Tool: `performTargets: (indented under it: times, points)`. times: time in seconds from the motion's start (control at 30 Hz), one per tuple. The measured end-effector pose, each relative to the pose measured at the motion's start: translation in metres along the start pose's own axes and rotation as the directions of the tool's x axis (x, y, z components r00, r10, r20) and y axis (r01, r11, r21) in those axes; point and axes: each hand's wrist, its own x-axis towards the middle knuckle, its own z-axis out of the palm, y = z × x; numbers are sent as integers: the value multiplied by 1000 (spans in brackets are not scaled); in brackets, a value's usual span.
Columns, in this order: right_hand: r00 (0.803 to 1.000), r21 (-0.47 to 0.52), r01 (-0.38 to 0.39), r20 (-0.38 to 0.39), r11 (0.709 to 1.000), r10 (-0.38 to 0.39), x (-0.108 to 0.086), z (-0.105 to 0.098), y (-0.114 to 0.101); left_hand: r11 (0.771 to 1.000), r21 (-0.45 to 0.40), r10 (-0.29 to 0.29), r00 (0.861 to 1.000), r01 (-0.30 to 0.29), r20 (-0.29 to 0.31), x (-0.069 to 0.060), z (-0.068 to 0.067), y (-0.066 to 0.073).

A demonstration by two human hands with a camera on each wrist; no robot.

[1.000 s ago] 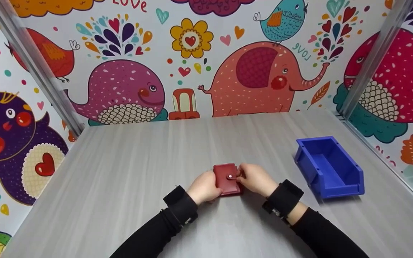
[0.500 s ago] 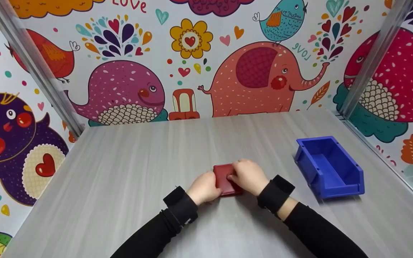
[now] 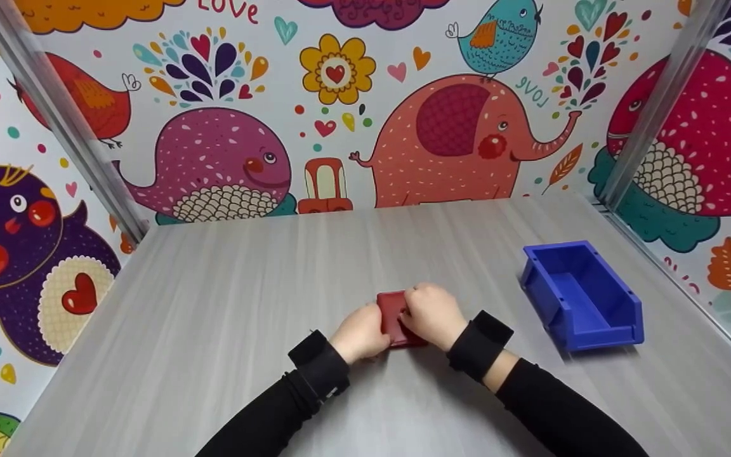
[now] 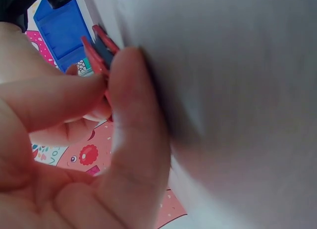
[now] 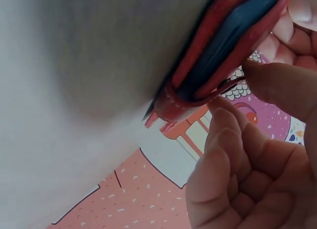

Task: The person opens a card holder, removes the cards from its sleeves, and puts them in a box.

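A small red wallet [image 3: 392,312] lies near the middle of the table, partly covered by both hands. My left hand [image 3: 359,333] grips its left edge between thumb and fingers. Over its right side, my right hand [image 3: 434,316] pinches the strap [image 5: 178,106], which wraps round the wallet's edge in the right wrist view. That view also shows dark layers between the red covers. From the left wrist, only an edge of the wallet [image 4: 96,55] shows past the fingers. The strap's snap is hidden from the head camera by the right hand.
A blue open-fronted plastic bin [image 3: 580,301] stands to the right of the hands. The grey wood-grain table [image 3: 245,273] meets walls printed with cartoon animals at the back and sides. Metal posts [image 3: 651,114] stand at the back corners.
My right hand has moved left from the wallet's right edge onto its cover, hiding the strap and snap from the head view. My left hand has kept its grip in place.
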Motion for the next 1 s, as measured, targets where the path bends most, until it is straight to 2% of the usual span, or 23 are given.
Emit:
performTargets:
  times: [0.23,0.53,0.63,0.77,0.87,1.0]
  points:
    - [999,-11,26,-24,1000,-26,-1,2,-2,998,62,15,1000,-14,-11,-1,1,0]
    - [999,78,50,-16,996,-49,2,3,9,996,89,16,1000,-15,-15,0,3,-3]
    - [999,135,19,36,991,-24,5,3,13,995,103,5,1000,-3,-18,1,3,-2]
    - [994,224,-59,108,973,35,8,1,16,993,119,-4,1000,6,-19,1,4,-1]
    - [990,262,-102,125,960,71,8,-1,18,993,116,-15,1000,16,-14,1,3,0]
    - [988,274,-120,131,954,87,7,-1,19,994,105,-19,1000,20,-11,1,3,0]
